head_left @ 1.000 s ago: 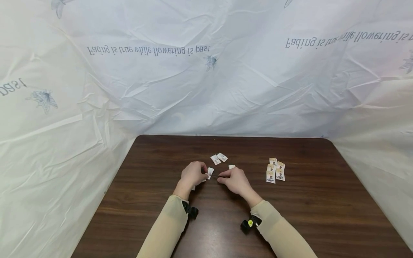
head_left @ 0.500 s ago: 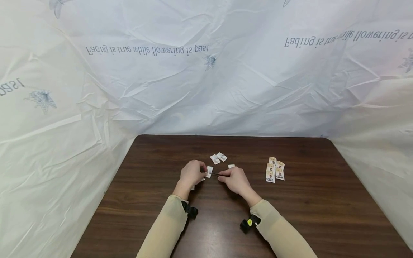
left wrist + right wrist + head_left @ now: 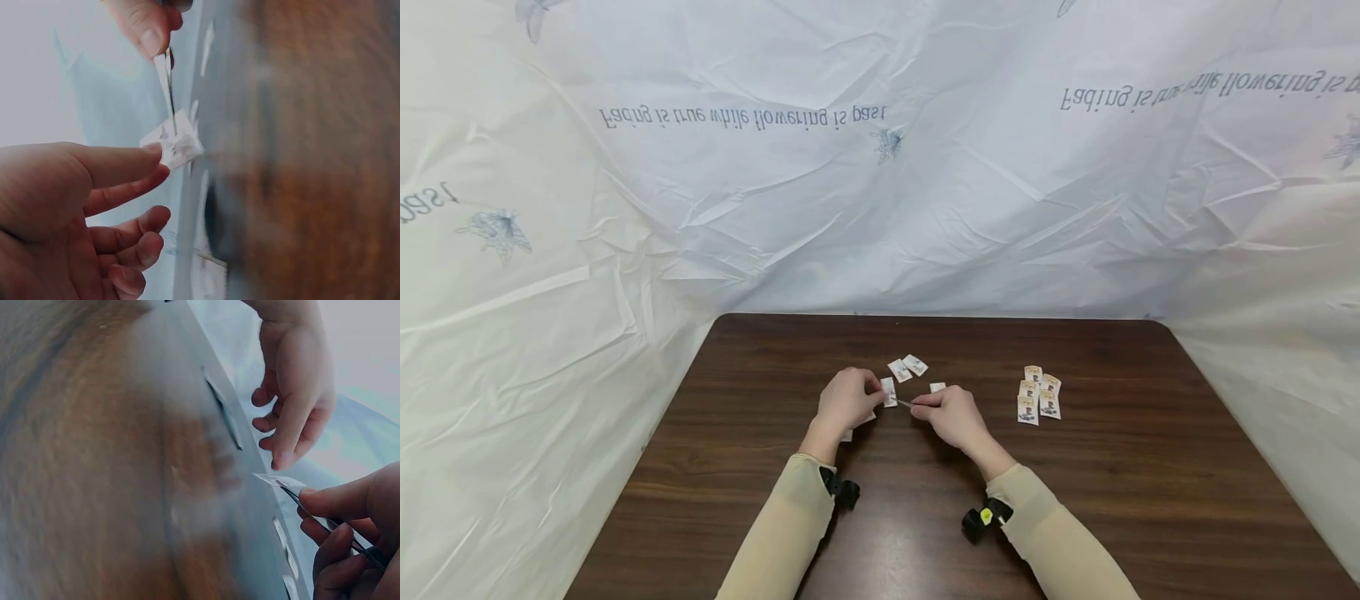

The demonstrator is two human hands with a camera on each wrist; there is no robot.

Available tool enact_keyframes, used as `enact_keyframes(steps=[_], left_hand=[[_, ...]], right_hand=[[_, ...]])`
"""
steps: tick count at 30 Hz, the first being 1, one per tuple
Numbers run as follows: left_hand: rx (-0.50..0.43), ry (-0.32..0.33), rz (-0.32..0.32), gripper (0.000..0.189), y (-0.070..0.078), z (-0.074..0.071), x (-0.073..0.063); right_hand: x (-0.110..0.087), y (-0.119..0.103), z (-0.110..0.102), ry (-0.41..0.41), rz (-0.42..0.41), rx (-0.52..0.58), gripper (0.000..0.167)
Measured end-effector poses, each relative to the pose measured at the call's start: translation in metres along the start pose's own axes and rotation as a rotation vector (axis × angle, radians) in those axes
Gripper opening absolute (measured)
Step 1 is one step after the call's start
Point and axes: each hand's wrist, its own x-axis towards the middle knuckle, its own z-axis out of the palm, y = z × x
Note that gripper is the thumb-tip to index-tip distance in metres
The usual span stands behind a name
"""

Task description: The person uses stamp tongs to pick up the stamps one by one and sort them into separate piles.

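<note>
Left of center on my head feed, the left hand [image 3: 847, 397] has its thumb and index right by the edge of a small white piece [image 3: 889, 392]; can't tell if they're actually pinching it. That piece is mid-frame, at the tips of some tweezers [image 3: 906, 404]. 2 more white pieces [image 3: 907, 367] lie above it on the brown table [image 3: 1135, 475]. Right hand [image 3: 951, 415], just right of center, pinches the tweezers. Further right I've got a cluster of tan-and-white pieces [image 3: 1039, 396].
</note>
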Motion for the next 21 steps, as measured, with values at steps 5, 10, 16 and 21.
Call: enact_keyframes(steps=[5, 10, 16, 21], left_hand=[[-0.049, 0.024, 0.029, 0.013, 0.003, -0.005, -0.002], [-0.062, 0.037, 0.037, 0.011, 0.005, -0.005, -0.002], [-0.063, 0.032, 0.041, 0.011, 0.004, -0.004, 0.0], [-0.06, 0.012, 0.05, 0.012, 0.004, -0.002, -0.002]], right_hand=[[-0.008, 0.01, -0.014, 0.001, 0.038, 0.08, 0.015], [-0.021, 0.022, -0.032, -0.011, 0.083, 0.114, 0.02], [-0.033, 0.039, -0.055, -0.024, 0.121, 0.109, 0.02], [-0.039, 0.05, -0.068, -0.015, 0.143, 0.091, 0.019]])
